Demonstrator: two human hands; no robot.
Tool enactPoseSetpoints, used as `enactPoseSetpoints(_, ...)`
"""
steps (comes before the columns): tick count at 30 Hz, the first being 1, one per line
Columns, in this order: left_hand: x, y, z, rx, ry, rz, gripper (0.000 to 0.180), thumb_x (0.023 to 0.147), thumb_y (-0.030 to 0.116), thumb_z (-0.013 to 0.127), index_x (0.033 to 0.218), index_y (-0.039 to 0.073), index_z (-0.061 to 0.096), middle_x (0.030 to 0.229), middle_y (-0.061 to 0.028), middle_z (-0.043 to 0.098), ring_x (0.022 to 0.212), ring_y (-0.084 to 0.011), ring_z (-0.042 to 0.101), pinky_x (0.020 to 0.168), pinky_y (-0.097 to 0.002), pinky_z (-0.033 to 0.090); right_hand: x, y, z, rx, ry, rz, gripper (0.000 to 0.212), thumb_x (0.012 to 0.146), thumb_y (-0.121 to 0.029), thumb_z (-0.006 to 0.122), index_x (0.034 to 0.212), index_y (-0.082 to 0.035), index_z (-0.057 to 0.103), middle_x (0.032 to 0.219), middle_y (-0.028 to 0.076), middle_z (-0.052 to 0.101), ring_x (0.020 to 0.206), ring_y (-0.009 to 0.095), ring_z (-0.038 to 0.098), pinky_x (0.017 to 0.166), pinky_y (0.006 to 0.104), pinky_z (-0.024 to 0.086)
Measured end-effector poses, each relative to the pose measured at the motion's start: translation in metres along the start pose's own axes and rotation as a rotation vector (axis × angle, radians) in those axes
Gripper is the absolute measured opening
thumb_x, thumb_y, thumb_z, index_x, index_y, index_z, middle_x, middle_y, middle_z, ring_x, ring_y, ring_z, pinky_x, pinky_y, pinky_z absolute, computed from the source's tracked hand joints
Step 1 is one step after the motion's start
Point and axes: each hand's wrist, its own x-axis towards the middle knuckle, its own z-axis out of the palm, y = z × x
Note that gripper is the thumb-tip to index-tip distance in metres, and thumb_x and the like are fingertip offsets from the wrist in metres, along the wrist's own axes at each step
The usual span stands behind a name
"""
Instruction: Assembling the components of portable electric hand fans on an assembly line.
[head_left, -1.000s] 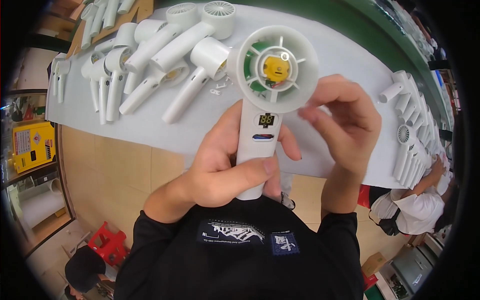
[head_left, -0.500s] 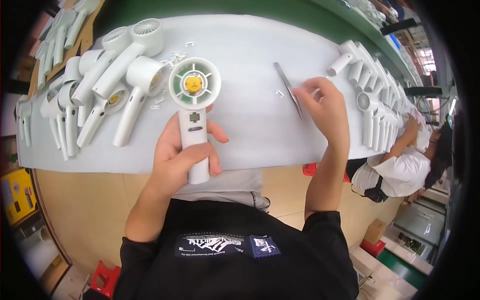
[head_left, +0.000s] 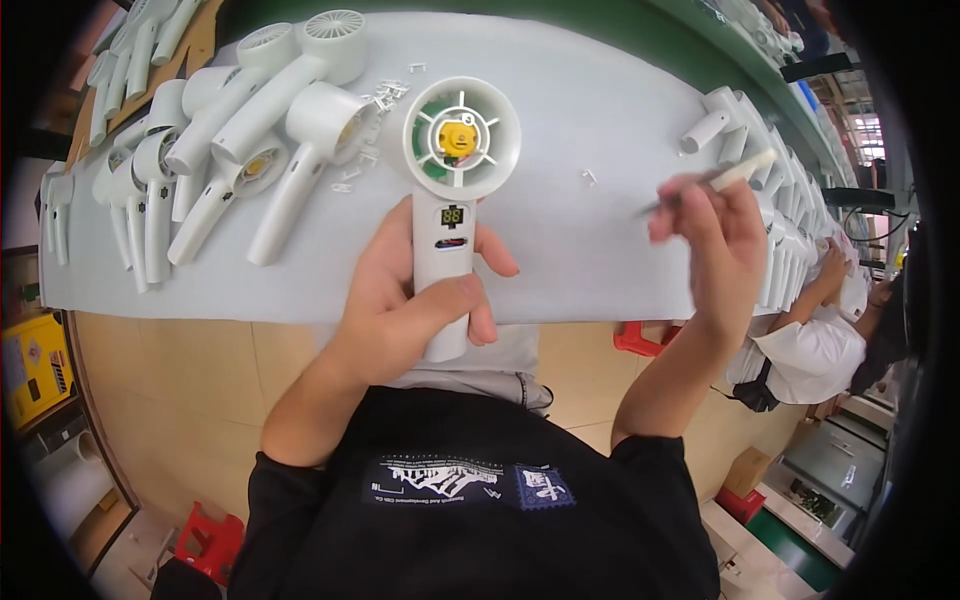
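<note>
My left hand (head_left: 410, 300) is wrapped around the handle of a white handheld fan (head_left: 440, 275), held upright over the table's near edge. Its round head faces up, showing spokes, a yellow centre and a green board inside. A small dark display and a slot with coloured wires sit on the handle. To the right, my right hand (head_left: 715, 225) is closed on tweezers (head_left: 740, 172), raised above the table and blurred by motion. Their dark tip points left towards the fan. A small white clip-like part (head_left: 589, 177) lies on the table between the hands.
Many white fans (head_left: 290, 190) crowd the table's left side, beside a scatter of small white parts (head_left: 388, 95). More white fan bodies (head_left: 745, 135) stand in rows at the right. A co-worker in a white top (head_left: 815, 350) sits beyond them. Red stools (head_left: 210, 540) stand below.
My right hand has picked the tweezers up off the table and moved right with them. The fan in my left hand has shifted right and slightly up in view.
</note>
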Motion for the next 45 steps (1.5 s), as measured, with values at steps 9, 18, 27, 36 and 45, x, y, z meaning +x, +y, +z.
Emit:
enactPoseSetpoints(9, -0.007, 0.004, 0.009, -0.026, -0.018, -0.018, 0.046, 0.084, -0.006, 0.047, 0.127, -0.004, 0.031, 0.103, -0.0164, 0.058, 0.068, -0.0169, 0.062, 0.064, -0.0291, 0.051, -0.051, -0.003, 0.084, 0.413, -0.184, -0.193, 0.018, 0.092, -0.006, 0.054, 0.103, 0.002, 0.042, 0.094, 0.023, 0.058, 0.081, 0.038, 0.065, 0.069, 0.0476, 0.058)
enactPoseSetpoints(18, -0.016, 0.004, 0.013, -0.032, -0.051, -0.035, 0.05, 0.084, -0.007, 0.048, 0.13, -0.005, 0.03, 0.103, -0.0128, 0.057, 0.07, -0.0162, 0.062, 0.065, -0.0282, 0.051, -0.058, -0.007, 0.088, 0.288, -0.174, -0.229, 0.014, 0.093, -0.005, 0.053, 0.1, 0.0, 0.041, 0.091, 0.021, 0.056, 0.083, 0.041, 0.066, 0.066, 0.0472, 0.058)
enactPoseSetpoints(27, -0.021, 0.006, 0.018, 0.001, 0.01, -0.032, 0.052, 0.081, -0.005, 0.051, 0.129, -0.006, 0.031, 0.099, -0.0171, 0.059, 0.067, -0.0221, 0.064, 0.06, -0.0304, 0.051, -0.062, -0.012, 0.083, 0.238, -0.249, -0.337, 0.008, 0.087, 0.009, 0.053, 0.094, 0.005, 0.053, 0.096, 0.022, 0.059, 0.09, 0.036, 0.066, 0.076, 0.0392, 0.057)
enactPoseSetpoints(36, -0.022, 0.006, 0.016, -0.014, -0.086, -0.013, 0.056, 0.085, -0.008, 0.048, 0.136, -0.004, 0.024, 0.103, -0.011, 0.058, 0.073, -0.0136, 0.061, 0.064, -0.0264, 0.05, -0.063, -0.017, 0.086, 0.312, -0.2, -0.276, 0.007, 0.088, 0.008, 0.052, 0.094, 0.006, 0.053, 0.095, 0.023, 0.059, 0.089, 0.036, 0.067, 0.076, 0.037, 0.057)
enactPoseSetpoints(45, -0.021, 0.008, 0.019, -0.031, -0.073, -0.017, 0.056, 0.085, -0.007, 0.048, 0.136, -0.005, 0.024, 0.102, -0.0113, 0.058, 0.072, -0.0139, 0.061, 0.064, -0.0264, 0.051, -0.062, -0.018, 0.085, 0.265, -0.204, -0.353, 0.009, 0.086, 0.01, 0.054, 0.093, 0.004, 0.055, 0.097, 0.023, 0.059, 0.089, 0.037, 0.066, 0.077, 0.0401, 0.057)
